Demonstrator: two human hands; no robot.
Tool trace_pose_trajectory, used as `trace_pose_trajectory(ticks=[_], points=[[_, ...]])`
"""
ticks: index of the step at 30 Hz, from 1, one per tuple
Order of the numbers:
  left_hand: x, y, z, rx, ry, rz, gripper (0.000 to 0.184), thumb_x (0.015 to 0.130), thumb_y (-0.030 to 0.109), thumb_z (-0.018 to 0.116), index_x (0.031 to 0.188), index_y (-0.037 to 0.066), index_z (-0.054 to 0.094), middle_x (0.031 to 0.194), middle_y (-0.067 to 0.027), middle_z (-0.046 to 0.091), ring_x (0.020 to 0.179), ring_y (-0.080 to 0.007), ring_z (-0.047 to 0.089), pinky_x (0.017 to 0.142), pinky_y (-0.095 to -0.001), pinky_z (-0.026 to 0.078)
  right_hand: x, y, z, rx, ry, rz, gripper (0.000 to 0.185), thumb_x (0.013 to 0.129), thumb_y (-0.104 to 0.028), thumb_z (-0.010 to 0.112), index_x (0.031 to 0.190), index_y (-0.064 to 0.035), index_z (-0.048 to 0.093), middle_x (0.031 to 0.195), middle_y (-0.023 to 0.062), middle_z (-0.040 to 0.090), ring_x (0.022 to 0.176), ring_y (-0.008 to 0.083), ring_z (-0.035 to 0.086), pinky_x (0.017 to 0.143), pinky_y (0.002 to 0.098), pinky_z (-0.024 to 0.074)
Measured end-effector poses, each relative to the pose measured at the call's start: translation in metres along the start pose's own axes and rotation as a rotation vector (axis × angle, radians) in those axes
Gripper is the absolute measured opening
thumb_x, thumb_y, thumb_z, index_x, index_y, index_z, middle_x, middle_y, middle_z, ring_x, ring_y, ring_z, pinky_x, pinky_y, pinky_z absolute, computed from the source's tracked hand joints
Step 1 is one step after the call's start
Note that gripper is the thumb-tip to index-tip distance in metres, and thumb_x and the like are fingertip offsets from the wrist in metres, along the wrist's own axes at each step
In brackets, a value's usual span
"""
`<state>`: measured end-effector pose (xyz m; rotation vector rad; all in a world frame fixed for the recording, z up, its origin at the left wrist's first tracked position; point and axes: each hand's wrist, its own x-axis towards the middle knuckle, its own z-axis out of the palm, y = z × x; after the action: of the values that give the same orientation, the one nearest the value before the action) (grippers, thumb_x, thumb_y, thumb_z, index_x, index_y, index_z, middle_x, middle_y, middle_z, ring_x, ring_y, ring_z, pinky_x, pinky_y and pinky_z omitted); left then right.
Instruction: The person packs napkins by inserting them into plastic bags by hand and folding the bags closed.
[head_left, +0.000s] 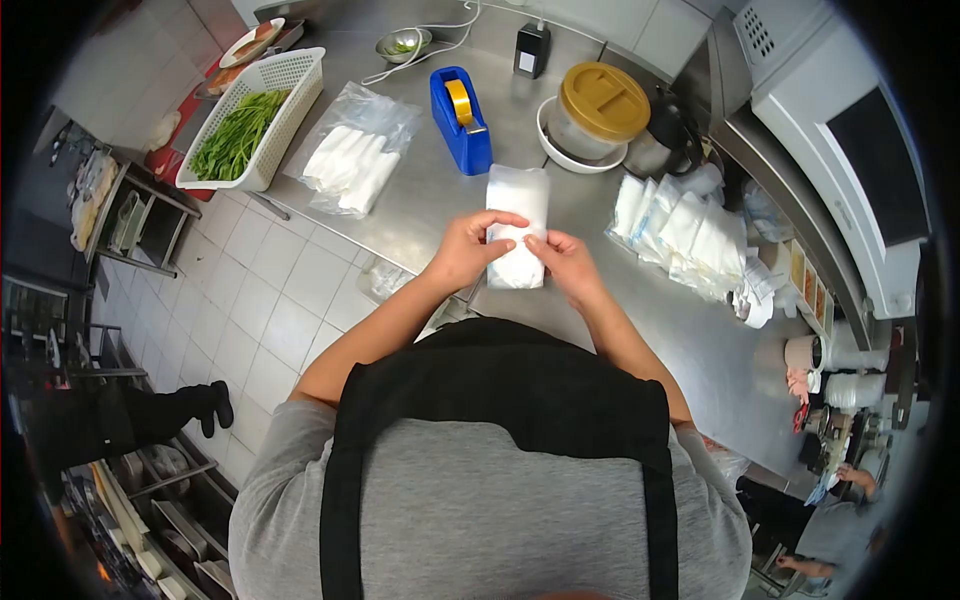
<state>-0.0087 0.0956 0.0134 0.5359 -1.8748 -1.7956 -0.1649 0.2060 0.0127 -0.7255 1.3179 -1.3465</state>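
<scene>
Between my two hands is a white packet wrapped in clear plastic [519, 190], held above the near edge of the steel counter. My left hand [470, 248] grips its left side, with the thumb and curled fingers pressed over the front. On the right side, my right hand [566, 266] pinches the packet, its thumb lying on the front near the left thumb. Just beyond the packet stands a blue tape dispenser [463, 140] with a roll of yellow tape. To the left, a clear bag [355, 165] holds several white rolls. Similar wrapped white packets [680, 230] lie piled at the right.
A white basket of green vegetables [255, 125] sits at the counter's left end. Toward the back are a small metal bowl [404, 44], a black bottle [532, 50] and a tub with a yellow lid [605, 105]. Other people appear at the lower left and lower right edges.
</scene>
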Motion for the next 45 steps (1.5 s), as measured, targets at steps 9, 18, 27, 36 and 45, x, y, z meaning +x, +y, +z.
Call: trace_pose_trajectory(ticks=[9, 18, 27, 36, 45], points=[[-0.013, -0.005, -0.040, -0.167, 0.174, -0.023, 0.058, 0.080, -0.010, 0.060, 0.135, 0.004, 0.047, 0.120, -0.0055, 0.058, 0.102, -0.0112, 0.057, 0.088, -0.0263, 0.047, 0.105, -0.018, 0.012, -0.296, 0.174, -0.219, 0.025, 0.089, -0.032, 0.063, 0.091, -0.0069, 0.066, 0.076, -0.0017, 0.062, 0.063, 0.0067, 0.053, 0.055, 0.0237, 0.0431], [-0.021, 0.008, -0.093, 0.046, 0.445, 0.036, 0.064, 0.074, -0.009, 0.064, 0.135, 0.004, 0.048, 0.125, -0.0027, 0.056, 0.099, -0.0062, 0.055, 0.084, -0.0206, 0.045, 0.226, -0.081, 0.053, -0.584, 0.176, 0.320, 0.038, 0.082, -0.046, 0.066, 0.092, -0.0088, 0.068, 0.072, 0.0009, 0.057, 0.054, 0.0133, 0.042, 0.051, 0.0282, 0.0422], [-0.023, 0.004, -0.109, 0.009, 0.552, 0.078, 0.064, 0.072, -0.008, 0.066, 0.131, 0.015, 0.056, 0.106, 0.0010, 0.055, 0.081, -0.0060, 0.048, 0.074, -0.0191, 0.041, 0.182, -0.065, 0.040, -0.104, 0.131, 0.134, 0.027, 0.087, -0.026, 0.066, 0.098, -0.0019, 0.060, 0.100, 0.0055, 0.059, 0.091, 0.0194, 0.049, 0.075, 0.0411, 0.0524], [-0.019, 0.009, -0.104, -0.033, 0.512, 0.114, 0.065, 0.074, -0.011, 0.063, 0.135, 0.005, 0.049, 0.119, -0.0022, 0.059, 0.092, -0.0058, 0.056, 0.081, -0.0196, 0.045, 0.164, -0.026, 0.029, -0.178, 0.197, 0.154, 0.027, 0.085, -0.027, 0.069, 0.095, -0.0021, 0.063, 0.100, 0.0062, 0.064, 0.100, 0.0176, 0.052, 0.079, 0.0404, 0.0476], [-0.022, 0.030, -0.100, 0.135, 0.525, 0.046, 0.063, 0.075, -0.008, 0.064, 0.134, 0.007, 0.050, 0.121, -0.0007, 0.056, 0.087, -0.0035, 0.051, 0.077, -0.0182, 0.043, 0.196, 0.031, -0.013, -0.459, 0.148, -0.177, 0.017, 0.086, -0.018, 0.067, 0.085, -0.0015, 0.067, 0.093, 0.0036, 0.066, 0.085, 0.0124, 0.058, 0.076, 0.0273, 0.0457]])
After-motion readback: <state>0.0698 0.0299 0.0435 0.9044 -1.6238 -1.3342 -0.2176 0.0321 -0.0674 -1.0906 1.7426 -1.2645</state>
